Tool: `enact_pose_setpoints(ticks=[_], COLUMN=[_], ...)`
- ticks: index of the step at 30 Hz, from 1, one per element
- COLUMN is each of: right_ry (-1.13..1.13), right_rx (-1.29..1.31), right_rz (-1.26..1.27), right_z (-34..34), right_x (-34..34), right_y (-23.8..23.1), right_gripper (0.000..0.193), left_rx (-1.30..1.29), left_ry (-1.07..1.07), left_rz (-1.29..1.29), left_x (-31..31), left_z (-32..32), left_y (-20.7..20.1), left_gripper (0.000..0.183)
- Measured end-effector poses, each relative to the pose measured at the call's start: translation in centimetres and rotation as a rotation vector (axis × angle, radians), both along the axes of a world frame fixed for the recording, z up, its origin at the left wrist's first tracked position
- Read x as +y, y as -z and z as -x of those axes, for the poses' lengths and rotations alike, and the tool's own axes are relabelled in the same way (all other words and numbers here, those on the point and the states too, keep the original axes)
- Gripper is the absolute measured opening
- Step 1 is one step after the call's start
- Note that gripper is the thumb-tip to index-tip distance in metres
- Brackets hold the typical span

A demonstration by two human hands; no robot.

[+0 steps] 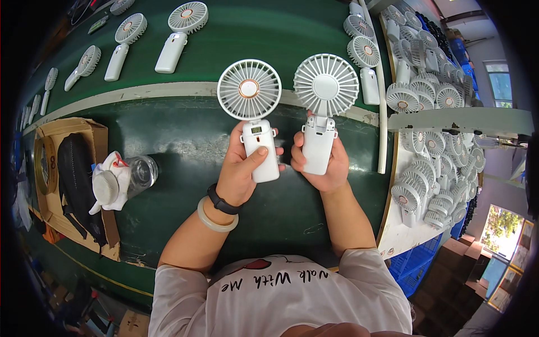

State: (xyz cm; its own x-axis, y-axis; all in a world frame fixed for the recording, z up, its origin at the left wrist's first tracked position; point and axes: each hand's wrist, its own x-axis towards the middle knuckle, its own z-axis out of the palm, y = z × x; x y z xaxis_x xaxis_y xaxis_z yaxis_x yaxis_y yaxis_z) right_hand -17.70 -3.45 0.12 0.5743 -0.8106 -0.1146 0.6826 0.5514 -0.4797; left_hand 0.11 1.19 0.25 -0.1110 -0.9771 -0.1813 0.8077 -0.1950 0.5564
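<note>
My left hand (241,168) is wrapped round the handle of a white handheld fan (263,160), its thumb lying on the front below a small dark display. This fan's round grille faces up, with a copper-coloured ring at its centre. Beside it, a second white handheld fan (319,147) is held by my right hand (332,168), fingers round the handle's sides. Its plain white hub and a small slot near the handle's top show. The two fans are upright and apart, above the dark green table (185,202).
Beyond a pale rail, several white fans (132,28) lie on a green belt (236,33). At left are a cardboard box (101,132) with a black pouch (78,180), and a clear jar (143,171) with white cloth. A board (393,230) piled with fans stands at right.
</note>
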Motion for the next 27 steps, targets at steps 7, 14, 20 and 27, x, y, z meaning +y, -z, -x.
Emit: enact_pose_setpoints(ticks=[7, 14, 20, 27], right_ry=[0.126, 0.216, 0.189, 0.238], right_rx=[0.358, 0.468, 0.46, 0.523], right_rz=[0.152, 0.145, 0.181, 0.162], right_z=[0.1, 0.2, 0.5, 0.1], right_x=[0.2, -0.5, -0.2, -0.3], right_y=[-0.5, -1.2, -0.4, -0.6], right_gripper=[0.042, 0.037, 0.034, 0.038], left_rx=[-0.098, -0.128, -0.036, -0.037], left_ry=[0.08, 0.23, 0.202, 0.158], left_rz=[0.053, -0.005, -0.005, 0.021], left_x=[0.3, 0.4, 0.4, 0.3], left_z=[0.0, -0.3, -0.1, 0.1], left_y=[0.6, 0.6, 1.3, 0.7], left_gripper=[0.048, 0.025, 0.026, 0.052])
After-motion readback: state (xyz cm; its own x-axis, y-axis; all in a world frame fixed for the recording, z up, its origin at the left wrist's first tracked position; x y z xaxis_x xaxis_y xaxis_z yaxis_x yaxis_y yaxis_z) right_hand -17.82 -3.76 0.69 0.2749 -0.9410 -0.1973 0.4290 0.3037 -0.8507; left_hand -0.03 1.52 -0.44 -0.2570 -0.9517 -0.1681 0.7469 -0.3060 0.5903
